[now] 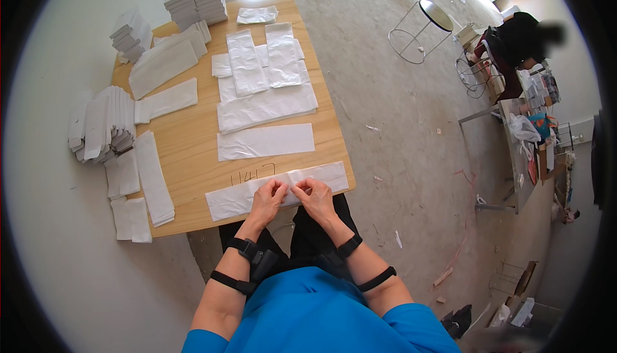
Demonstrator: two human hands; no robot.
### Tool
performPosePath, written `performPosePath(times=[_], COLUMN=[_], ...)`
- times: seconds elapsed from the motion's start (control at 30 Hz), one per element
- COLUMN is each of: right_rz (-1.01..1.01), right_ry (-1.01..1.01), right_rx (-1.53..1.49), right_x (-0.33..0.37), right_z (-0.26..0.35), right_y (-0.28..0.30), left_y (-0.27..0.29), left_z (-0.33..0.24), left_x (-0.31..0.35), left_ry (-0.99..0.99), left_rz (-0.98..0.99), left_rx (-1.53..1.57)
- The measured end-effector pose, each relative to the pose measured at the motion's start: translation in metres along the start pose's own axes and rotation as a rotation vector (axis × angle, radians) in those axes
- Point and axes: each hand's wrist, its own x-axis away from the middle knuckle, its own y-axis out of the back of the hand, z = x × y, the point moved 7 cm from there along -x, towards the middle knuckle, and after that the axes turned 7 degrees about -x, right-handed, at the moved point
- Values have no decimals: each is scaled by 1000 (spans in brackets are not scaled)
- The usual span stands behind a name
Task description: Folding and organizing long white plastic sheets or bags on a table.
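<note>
White strip [234,201] lies lengthwise near the lower edge of the wooden table [193,160], lower centre of the frame. The left hand [267,202] and right hand [316,200] meet it close together, each with thumb and fingertips drawn together; whether they pinch its material, I cannot tell. Dark handwritten marks [252,174] show just above, then a second strip [265,142]. Overlapping white pieces [268,106] fill the table's upper middle; a white stack [103,125] stands at centre left, a round stool [436,15] at upper right.
</note>
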Motion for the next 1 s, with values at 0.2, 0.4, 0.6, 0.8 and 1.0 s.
performPosePath(times=[0.2,0.4,0.6,0.8,1.0], right_rz=[51,-47,-47,-28,-107], right_ry=[37,99,90,67,73], right_rx=[194,85,109,42,97], right_x=[18,18,18,18,23], right_z=[3,1,7,1,-5], right_y=[2,-3,-9,-4,-3], left_y=[1,-1,-1,2,3], left_z=[2,0,-2,1,1], left_x=[-1,0,3,1,-1], left_ry=[9,-17,-35,-5,45], left_rz=[10,36,44,43,96], left_rx=[-14,8,-26,-6,153])
